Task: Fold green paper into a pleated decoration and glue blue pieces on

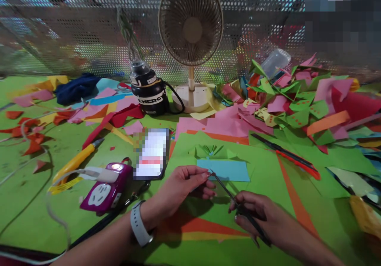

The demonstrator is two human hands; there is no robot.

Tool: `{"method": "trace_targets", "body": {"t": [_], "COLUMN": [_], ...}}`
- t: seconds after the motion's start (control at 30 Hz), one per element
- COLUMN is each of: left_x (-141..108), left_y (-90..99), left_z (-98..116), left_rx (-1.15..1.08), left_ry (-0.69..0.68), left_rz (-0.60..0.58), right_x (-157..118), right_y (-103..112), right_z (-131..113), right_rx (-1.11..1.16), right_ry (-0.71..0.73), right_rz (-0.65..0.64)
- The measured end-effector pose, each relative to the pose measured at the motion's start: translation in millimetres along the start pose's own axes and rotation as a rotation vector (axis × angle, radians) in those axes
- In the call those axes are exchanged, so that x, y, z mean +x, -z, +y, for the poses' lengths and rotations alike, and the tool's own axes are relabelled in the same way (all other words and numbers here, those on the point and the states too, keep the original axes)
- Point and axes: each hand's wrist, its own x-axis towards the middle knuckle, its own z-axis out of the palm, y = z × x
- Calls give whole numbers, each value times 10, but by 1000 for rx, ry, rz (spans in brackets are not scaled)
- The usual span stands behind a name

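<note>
My right hand (pixel 260 214) is closed round the dark handles of a pair of scissors (pixel 224 188), whose slim blades point up and to the left. The blade tips meet the fingertips of my left hand (pixel 186 182). There the left thumb and forefinger are pinched together on something too small to name. Just beyond lies a blue paper rectangle (pixel 235 171) on a larger green sheet (pixel 258 159). Behind the rectangle sits a small green paper piece (pixel 212 152) with fanned strips and tiny blue bits.
A phone (pixel 151 153), a purple power adapter (pixel 108 188) with cables and a yellow cutter (pixel 77 161) lie left. A red-black cutter (pixel 287 155) lies right. Behind stand a black jug (pixel 149 91) and a fan (pixel 192 28). Paper scraps (pixel 297 95) pile up at the back right.
</note>
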Motion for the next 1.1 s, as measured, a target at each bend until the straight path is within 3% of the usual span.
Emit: {"method": "trace_targets", "body": {"t": [0.77, 1.1], "left_x": [6, 17], "left_y": [6, 10], "left_z": [-4, 1], "left_rx": [7, 3], "left_ry": [-1, 26], "left_rz": [-6, -6], "right_x": [22, 46], "right_y": [-30, -15], "right_z": [-31, 19], "right_rx": [61, 79], "right_ry": [-55, -13], "right_rz": [29, 38]}}
